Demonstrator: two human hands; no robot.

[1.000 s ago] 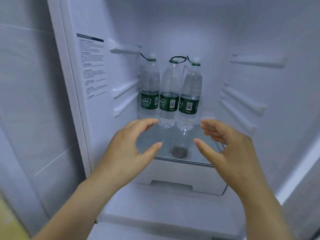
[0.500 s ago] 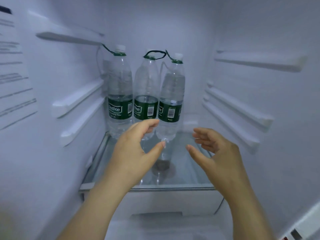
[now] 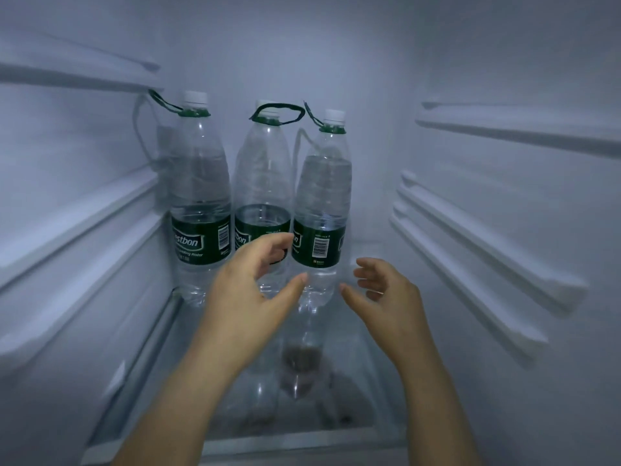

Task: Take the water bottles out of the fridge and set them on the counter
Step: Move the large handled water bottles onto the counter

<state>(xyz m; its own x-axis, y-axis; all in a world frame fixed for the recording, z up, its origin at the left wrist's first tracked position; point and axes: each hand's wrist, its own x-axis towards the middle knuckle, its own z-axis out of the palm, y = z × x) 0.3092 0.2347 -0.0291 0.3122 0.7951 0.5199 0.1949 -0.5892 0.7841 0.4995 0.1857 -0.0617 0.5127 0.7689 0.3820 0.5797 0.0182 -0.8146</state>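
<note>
Since neither has closed on anything yet, the left hand (image 3: 248,297) and the right hand (image 3: 386,297) each hang in a wide C. The thumb is spread from curved fingers, a shape that looks sized for a bottle's body. The left hand sits in front of the green label of the middle clear plastic water bottle (image 3: 262,169); I cannot tell whether it touches. The right hand is just beside the foot of the right-hand clear plastic water bottle (image 3: 322,196), apart from it. A third white-capped clear bottle (image 3: 200,183) stands nearest the left wall. All three are upright and close together at the back of the transparent glass fridge shelf (image 3: 353,381), which probably explains the deep two-handed reach. White moulded side rails (image 3: 470,257) line the wall.
</note>
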